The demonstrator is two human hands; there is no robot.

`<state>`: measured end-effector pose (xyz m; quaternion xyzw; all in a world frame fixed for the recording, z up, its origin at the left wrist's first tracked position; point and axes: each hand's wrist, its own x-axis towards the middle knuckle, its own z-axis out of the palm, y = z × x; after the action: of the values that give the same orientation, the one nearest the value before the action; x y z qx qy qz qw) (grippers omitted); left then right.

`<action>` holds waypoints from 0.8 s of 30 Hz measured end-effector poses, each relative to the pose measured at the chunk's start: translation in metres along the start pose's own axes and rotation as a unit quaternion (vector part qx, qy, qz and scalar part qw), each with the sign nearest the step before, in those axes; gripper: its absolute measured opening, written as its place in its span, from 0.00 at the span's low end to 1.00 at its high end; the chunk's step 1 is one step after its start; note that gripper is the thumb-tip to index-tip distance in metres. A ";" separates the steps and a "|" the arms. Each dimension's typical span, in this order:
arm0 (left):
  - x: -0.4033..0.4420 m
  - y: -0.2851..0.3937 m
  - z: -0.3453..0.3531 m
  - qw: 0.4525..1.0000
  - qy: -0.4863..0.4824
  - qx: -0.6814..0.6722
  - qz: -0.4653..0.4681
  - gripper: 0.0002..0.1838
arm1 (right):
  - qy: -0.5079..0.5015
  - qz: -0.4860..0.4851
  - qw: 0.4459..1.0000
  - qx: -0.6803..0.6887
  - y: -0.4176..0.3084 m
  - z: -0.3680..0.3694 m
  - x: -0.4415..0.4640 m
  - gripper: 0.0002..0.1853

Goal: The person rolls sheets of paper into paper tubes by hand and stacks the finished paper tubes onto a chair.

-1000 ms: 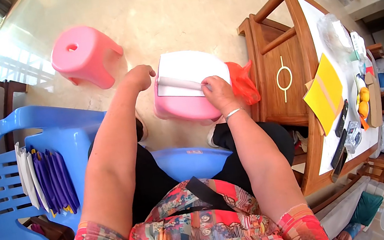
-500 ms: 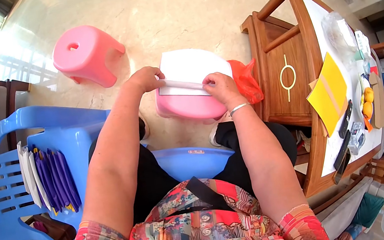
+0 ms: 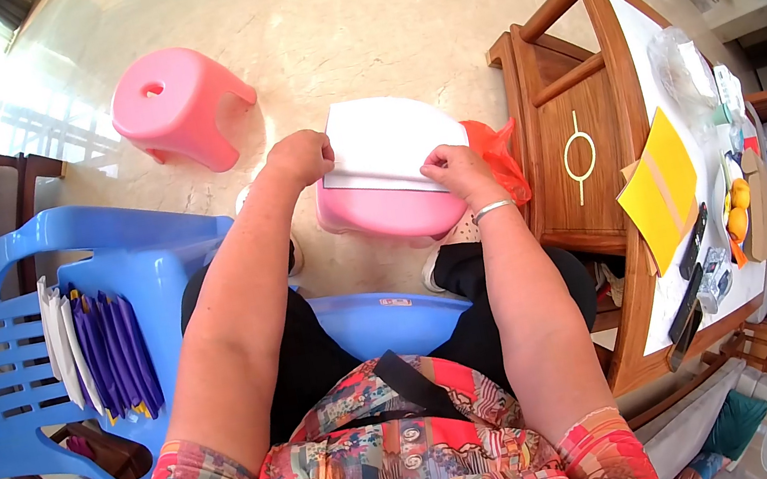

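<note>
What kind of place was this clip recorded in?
Probably a living room in a home: a wooden table holds oranges among clutter, cushioned seating with a teal pillow stands past it, and plastic stools sit on a glossy floor.

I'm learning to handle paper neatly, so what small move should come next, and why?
Probably press the sheet down along its near side: the left hand is at its left edge, the right hand at its near right, and it lies on the nearer pink stool, which can back the pressing.
</note>
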<state>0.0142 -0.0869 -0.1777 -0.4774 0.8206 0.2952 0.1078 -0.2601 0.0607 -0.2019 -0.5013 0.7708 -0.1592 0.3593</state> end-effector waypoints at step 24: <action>-0.008 0.039 0.060 0.947 0.181 0.066 0.256 0.09 | 0.029 0.009 1.000 0.006 0.004 0.009 0.008 0.14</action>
<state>-0.0208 -0.0316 -0.2077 -0.2882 0.9385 0.1667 -0.0910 -0.2578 0.0560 -0.2140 -0.4878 0.7842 -0.1750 0.3412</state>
